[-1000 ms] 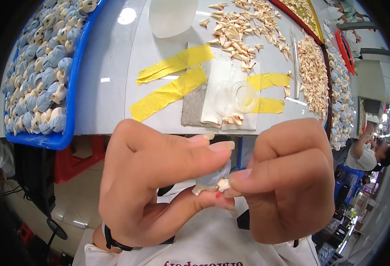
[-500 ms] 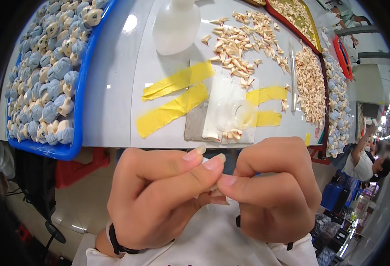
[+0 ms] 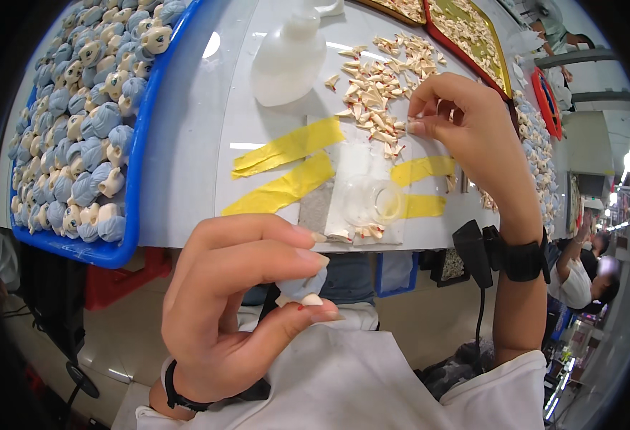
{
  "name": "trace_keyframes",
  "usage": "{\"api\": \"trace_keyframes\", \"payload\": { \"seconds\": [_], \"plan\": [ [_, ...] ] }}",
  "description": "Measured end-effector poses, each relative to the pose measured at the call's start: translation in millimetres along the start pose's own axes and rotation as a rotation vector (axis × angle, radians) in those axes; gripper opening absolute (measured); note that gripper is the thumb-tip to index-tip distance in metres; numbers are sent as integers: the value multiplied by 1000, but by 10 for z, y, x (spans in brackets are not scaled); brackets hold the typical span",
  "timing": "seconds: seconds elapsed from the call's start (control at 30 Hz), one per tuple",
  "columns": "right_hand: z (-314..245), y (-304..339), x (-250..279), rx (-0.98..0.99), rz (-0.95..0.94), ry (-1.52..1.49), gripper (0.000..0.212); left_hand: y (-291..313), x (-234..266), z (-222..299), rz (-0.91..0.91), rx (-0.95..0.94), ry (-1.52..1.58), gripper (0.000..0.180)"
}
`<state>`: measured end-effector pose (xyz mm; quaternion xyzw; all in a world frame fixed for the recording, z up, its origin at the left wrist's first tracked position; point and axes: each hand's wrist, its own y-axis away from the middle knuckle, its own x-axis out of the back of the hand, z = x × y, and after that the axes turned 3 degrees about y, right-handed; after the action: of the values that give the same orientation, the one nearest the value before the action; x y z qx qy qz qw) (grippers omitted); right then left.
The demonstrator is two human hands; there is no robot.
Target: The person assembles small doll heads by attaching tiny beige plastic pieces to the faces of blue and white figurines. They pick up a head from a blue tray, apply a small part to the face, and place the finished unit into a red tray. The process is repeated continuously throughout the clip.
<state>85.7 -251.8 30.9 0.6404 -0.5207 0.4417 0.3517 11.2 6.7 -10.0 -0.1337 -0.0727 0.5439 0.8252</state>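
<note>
My left hand (image 3: 222,294) is closed around a small doll head (image 3: 304,287) with light blue hair, low in front of the table edge. A cream part with a red spot shows beside my left thumb. Over on the right, my right hand (image 3: 473,122) reaches to the edge of a pile of small pointed cream pieces (image 3: 369,93) with red tips. Its thumb and forefinger are pinched together; what lies between them is too small to tell. Nearer me, a clear round dish (image 3: 383,202) stands on a folded white cloth (image 3: 347,168), with a few cream pieces at its front.
A blue tray (image 3: 137,165) full of blue-haired doll heads fills the left side. Behind the cloth stands a translucent bottle (image 3: 288,68). Yellow tape strips (image 3: 286,149) cross the tabletop. Trays of cream pieces (image 3: 465,32) line the back right; people sit farther right.
My hands have parted. The right moved forward to the cream pile, while the left stayed low and turned, bringing the blue-haired doll head into clear view.
</note>
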Motion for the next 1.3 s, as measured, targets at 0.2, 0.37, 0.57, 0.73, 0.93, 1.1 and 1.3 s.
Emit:
{"api": "trace_keyframes", "payload": {
  "seconds": [0.2, 0.37, 0.57, 0.73, 0.93, 1.1, 1.3],
  "plan": [
    [-7, 101, 82, -139, -2, -50, 12, 7, 58, 28, -35, 3, -62, 44],
    [-163, 471, 285, -297, 181, -313, 10, 4, 61, -14, -32, -23, -16, 46],
    [-303, 904, 183, -377, 392, -629, 12, 46, -101, -4, 118, 104, 344, 52],
    [-260, 1088, -76, -379, 478, -907, 18, 9, -64, 74, 110, 227, 323, 55],
    [-318, 1085, -210, -271, 411, -1048, 17, 9, -132, 75, 222, 284, 435, 55],
    [-346, 972, -176, -146, 393, -943, 17, 27, -85, -48, 98, 115, 354, 52],
    [-464, 787, -227, -146, 448, -701, 14, 45, -15, -58, 2, 181, 358, 41]
  ]
}}
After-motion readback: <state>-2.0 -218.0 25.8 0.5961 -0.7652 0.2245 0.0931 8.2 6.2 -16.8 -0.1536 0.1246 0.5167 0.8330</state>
